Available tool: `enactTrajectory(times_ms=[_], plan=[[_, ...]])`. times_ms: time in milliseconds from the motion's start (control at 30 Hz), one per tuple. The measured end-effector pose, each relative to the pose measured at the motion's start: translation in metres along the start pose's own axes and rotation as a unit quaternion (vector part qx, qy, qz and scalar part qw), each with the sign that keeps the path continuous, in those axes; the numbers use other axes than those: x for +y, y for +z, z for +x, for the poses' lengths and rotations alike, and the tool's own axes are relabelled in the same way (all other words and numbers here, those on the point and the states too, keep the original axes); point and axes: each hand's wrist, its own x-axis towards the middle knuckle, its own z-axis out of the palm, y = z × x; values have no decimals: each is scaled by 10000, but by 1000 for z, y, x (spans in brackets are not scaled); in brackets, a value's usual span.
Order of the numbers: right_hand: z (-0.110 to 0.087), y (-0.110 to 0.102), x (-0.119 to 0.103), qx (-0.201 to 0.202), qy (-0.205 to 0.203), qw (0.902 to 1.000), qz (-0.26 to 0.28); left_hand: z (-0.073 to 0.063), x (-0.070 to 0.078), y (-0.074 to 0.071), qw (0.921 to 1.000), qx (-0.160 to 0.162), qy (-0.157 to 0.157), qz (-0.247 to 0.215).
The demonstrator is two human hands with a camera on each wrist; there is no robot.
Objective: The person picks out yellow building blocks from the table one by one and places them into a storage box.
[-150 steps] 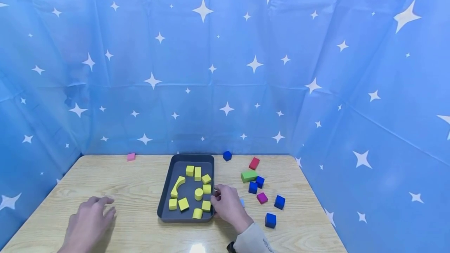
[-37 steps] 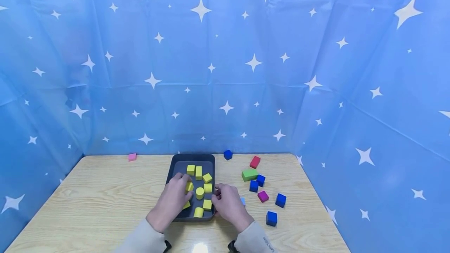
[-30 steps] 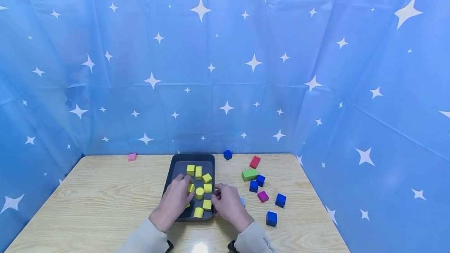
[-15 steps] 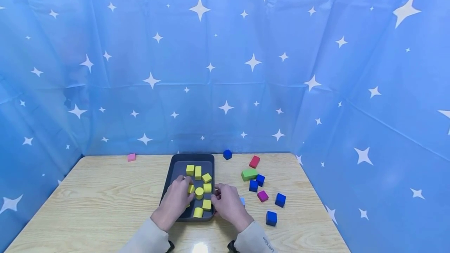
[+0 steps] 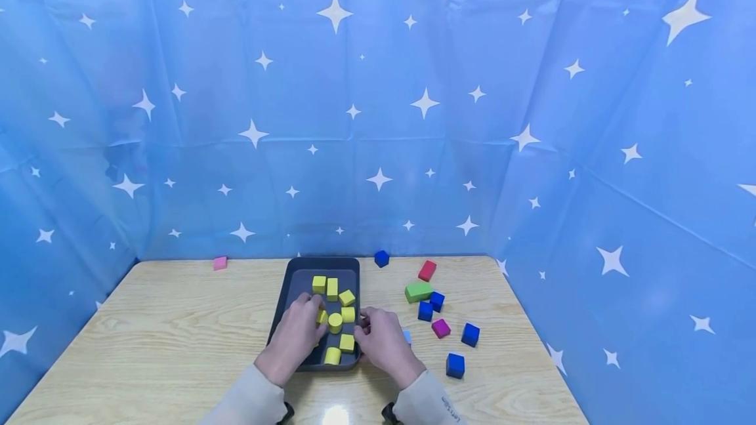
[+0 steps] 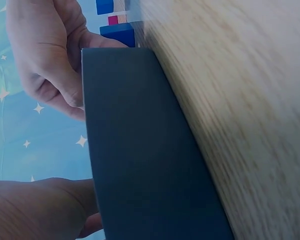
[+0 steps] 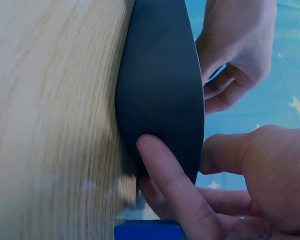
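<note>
A dark grey tray (image 5: 285,287) lies on the wooden table and holds several yellow blocks. Reaching in over its left rim, my left hand (image 5: 294,330) has a yellow block (image 5: 322,317) between thumb and fingers; most of that block is hidden. A yellow cylinder (image 5: 335,323) stands just right of those fingers. My right hand (image 5: 382,341) grips the tray's right edge, thumb at the rim and fingers against the outer wall, as the right wrist view shows. From the left wrist view, the tray's near wall covers what the left fingertips (image 6: 92,225) touch.
Right of the tray lie several blue cubes (image 5: 455,366), a green block (image 5: 419,292), a red block (image 5: 427,271) and a magenta block (image 5: 440,328). A pink block (image 5: 220,263) sits at the back left. A starry blue curtain (image 5: 378,117) encloses the table.
Since five seconds ago, my left hand has come from the table at left into the tray, onto the yellow blocks. Over the last second it barely shifts. My right hand stays on the tray's edge.
</note>
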Motion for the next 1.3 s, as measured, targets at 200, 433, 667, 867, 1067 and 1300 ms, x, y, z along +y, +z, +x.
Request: enactTrajectory(times_ms=[200,433,667,867,1067,1300], plan=[[0,0,-1,10,18,10000,4,-1,-1,-1,9998,66,122,145],[0,1,0,19,31,10000,35,-3,-1,-5,9996,74,144,213],[2,-1,2,57,-10,10000,10,-5,-2,-11,9991,174,273,263],[1,-2,5,94,-41,9999,67,-8,-8,-15,9992,134,265,269],[-2,-5,7,194,-134,9997,50,-12,-18,-19,9987,354,244,273],[-7,-16,6,185,-324,9992,150,-20,-30,-30,9973,627,126,375]])
